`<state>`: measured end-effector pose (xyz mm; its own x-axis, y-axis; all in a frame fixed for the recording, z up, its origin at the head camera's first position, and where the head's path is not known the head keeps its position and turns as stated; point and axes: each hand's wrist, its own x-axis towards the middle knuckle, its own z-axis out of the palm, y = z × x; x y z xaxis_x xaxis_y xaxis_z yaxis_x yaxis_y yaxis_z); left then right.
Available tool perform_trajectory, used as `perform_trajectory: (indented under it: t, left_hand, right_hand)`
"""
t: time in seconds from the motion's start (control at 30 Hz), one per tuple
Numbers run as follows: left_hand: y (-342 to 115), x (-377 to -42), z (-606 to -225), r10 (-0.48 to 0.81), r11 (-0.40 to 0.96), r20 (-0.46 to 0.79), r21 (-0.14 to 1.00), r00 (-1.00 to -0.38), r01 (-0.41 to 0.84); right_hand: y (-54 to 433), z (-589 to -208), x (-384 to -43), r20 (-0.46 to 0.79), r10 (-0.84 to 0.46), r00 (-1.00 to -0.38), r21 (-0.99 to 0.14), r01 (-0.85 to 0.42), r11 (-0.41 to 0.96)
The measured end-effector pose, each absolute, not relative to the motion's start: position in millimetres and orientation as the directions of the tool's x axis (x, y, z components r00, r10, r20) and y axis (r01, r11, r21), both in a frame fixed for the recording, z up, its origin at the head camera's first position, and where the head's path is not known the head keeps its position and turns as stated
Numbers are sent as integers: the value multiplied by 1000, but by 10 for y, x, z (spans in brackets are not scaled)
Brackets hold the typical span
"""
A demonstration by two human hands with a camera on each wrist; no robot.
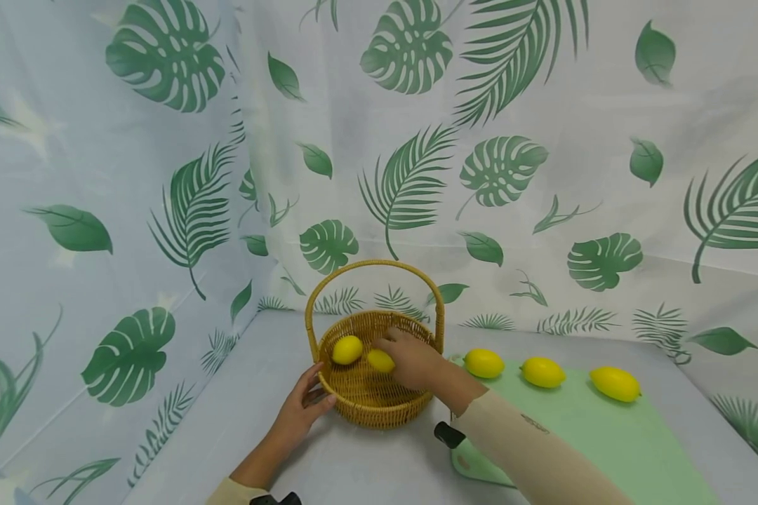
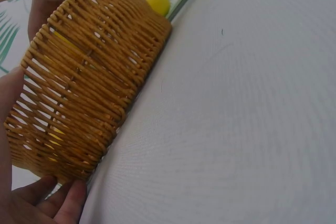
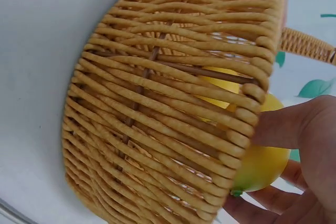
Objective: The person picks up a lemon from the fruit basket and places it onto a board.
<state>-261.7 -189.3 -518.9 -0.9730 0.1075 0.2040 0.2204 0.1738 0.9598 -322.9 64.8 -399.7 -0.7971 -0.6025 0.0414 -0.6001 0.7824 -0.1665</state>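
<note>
A round wicker basket [image 1: 379, 416] with a tall arched handle stands on the table. Against its left rim my left hand [image 1: 300, 414] rests, thumb at the near side and fingers round the outer wall; the left wrist view shows the fingertips [image 2: 71, 203] touching the weave. My right hand [image 1: 413, 361] reaches over the basket's right side and holds a lemon [image 1: 381, 361] between thumb and fingers. In the right wrist view that lemon [image 3: 265, 163] shows partly behind the rim. Another lemon [image 1: 347, 350] lies inside the basket at the left.
To the right lies a pale green cutting board [image 1: 581, 435] with three lemons in a row along its far part: one lemon [image 1: 483, 363] near the basket, a middle lemon [image 1: 542, 372] and a right lemon [image 1: 615, 384]. Leaf-patterned curtains [image 1: 417, 175] enclose the table's back and left.
</note>
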Motion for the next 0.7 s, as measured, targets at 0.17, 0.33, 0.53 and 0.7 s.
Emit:
perform_trajectory:
  t: [0.17, 0.33, 0.53, 0.7]
  left_hand:
    - [-1902, -2603, -5192, 107, 183, 204, 958, -973, 221]
    - [-1904, -2595, -5177, 114, 179, 197, 960, -974, 215]
    - [-1904, -2611, -5182, 117, 186, 194, 959, -974, 213]
    - [-1895, -2616, -5174, 121, 185, 195, 959, -973, 215]
  right_hand:
    - [689, -3989, -3180, 69, -614, -786, -172, -616, 769]
    - [729, -3932, -3113, 78, -625, -777, -157, -628, 762]
    - [798, -3876, -3040, 74, -627, -776, -150, -630, 762]
    - [855, -3818, -2988, 89, -625, -776, -150, -631, 762]
